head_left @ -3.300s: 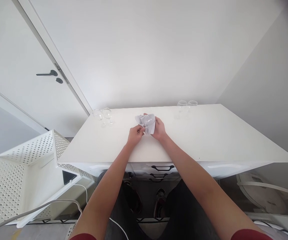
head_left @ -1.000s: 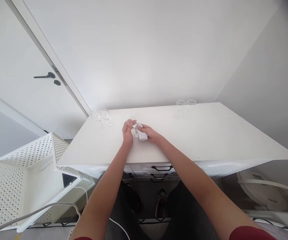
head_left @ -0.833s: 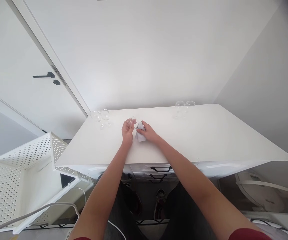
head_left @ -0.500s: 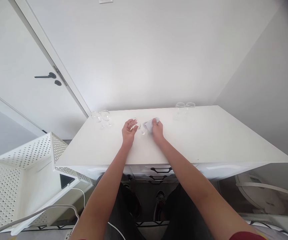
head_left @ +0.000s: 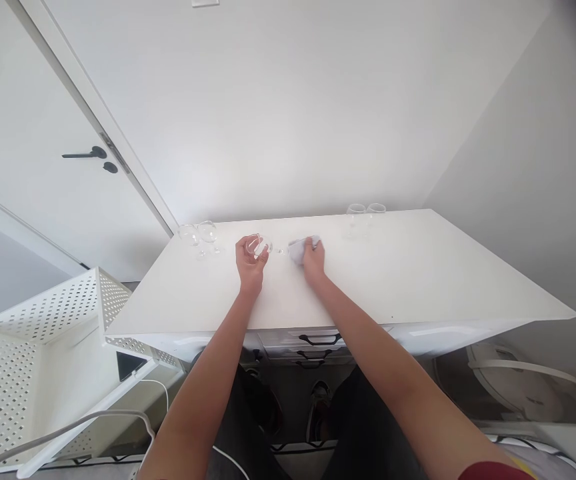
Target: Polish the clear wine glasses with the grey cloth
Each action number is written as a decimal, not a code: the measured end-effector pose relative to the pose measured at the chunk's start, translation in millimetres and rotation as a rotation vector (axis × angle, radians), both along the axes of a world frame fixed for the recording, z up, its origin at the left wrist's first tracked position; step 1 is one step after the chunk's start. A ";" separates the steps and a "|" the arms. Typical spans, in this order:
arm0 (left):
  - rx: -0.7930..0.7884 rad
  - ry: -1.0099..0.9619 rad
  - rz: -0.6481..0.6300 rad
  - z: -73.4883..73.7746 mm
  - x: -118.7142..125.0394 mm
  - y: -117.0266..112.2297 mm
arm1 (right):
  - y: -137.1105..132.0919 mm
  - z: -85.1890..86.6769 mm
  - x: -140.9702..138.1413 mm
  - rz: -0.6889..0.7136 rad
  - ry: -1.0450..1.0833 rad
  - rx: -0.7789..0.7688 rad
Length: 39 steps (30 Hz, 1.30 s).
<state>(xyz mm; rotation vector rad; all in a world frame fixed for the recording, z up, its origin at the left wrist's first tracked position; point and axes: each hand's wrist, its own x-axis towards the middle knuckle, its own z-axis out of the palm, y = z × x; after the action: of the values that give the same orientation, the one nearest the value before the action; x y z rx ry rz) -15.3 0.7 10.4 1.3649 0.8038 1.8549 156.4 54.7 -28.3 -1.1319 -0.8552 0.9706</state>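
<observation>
My left hand point(head_left: 251, 260) is wrapped around the bowl of a clear stemmed glass point(head_left: 267, 245), which lies tilted sideways with its stem pointing right. My right hand point(head_left: 314, 259) grips a pale grey cloth point(head_left: 297, 251) at the foot end of that glass. Whether the cloth touches the foot is hard to make out. Both hands are just above the white cabinet top point(head_left: 278, 300). A pair of similar glasses, one of them the nearer-to-centre glass point(head_left: 208, 232), stands at the left; another pair, including a right-hand glass point(head_left: 376, 211), stands at the back right.
A white perforated bin or cart point(head_left: 63, 333) with a dark flat device point(head_left: 129, 365) and cables is at the lower left. Behind the cabinet rises a white wall point(head_left: 298, 107). A door with a black handle point(head_left: 85, 154) is on the left. Drawers with black pulls point(head_left: 320, 339) face me.
The glass has turned from tilted to nearly level, its stem now pointing at the cloth. My left hand has shifted slightly left, and the cloth is more bunched. The view has shifted a little.
</observation>
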 end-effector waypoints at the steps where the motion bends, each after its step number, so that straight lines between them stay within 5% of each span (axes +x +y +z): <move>1: 0.003 0.006 0.003 0.2 0.1 0.2 | -1.0 1.4 -3.5 0.137 0.055 -0.030; 4: 0.018 0.013 0.028 1.6 0.0 -0.4 | -4.2 6.1 -14.8 0.505 0.198 -0.063; 6: 0.020 0.013 0.034 2.8 0.4 -1.8 | -5.4 7.5 -18.3 0.551 0.182 -0.061; 14: -0.074 0.085 -0.149 -3.1 6.1 -1.1 | -3.7 3.7 -9.7 0.239 0.064 -0.072; 20: -0.036 0.110 -0.173 -7.3 5.7 2.3 | -0.8 5.9 -9.5 0.272 0.180 -0.020; 25: -0.028 0.082 -0.140 -5.2 5.9 -1.1 | 2.8 3.6 -1.9 -0.090 0.117 -0.013; 27: -0.026 0.087 -0.157 -4.4 6.2 -2.0 | 2.9 4.4 -0.6 -0.122 0.107 -0.044; 33: -0.023 0.084 -0.173 -5.3 5.9 -0.5 | -4.1 17.6 -7.5 0.480 0.321 0.059; 39: 0.021 0.103 -0.154 -11.0 1.8 4.6 | -7.4 14.8 -3.7 0.508 0.123 0.031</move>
<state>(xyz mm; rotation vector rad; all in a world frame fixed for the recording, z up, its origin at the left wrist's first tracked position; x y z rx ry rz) -13.5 5.3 -0.6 1.5021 0.7107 1.6903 152.7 47.3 -13.4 -0.8302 -1.0785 1.4218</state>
